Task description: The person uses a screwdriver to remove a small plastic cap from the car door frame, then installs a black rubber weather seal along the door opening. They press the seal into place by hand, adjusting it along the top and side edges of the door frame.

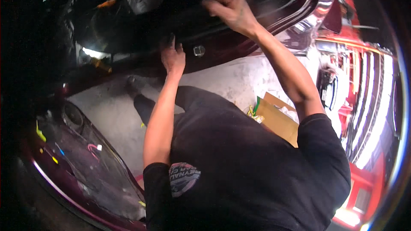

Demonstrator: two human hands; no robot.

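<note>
Under the raised maroon car panel (257, 30), right hand (231, 10) clenches its edge, likely propping it; left hand (172, 57) lies flat, fingers released, beside the panel's latch (199, 51), probably feeling there.

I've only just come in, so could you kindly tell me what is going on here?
A person in a black T-shirt is bent over a dark red car body. The left hand is pressed flat against the dark panel, close to a small metal fitting. The right hand is raised higher, fingers curled on the panel's upper edge. A cardboard box sits on the concrete floor below. What lies inside the dark opening cannot be made out.
</note>
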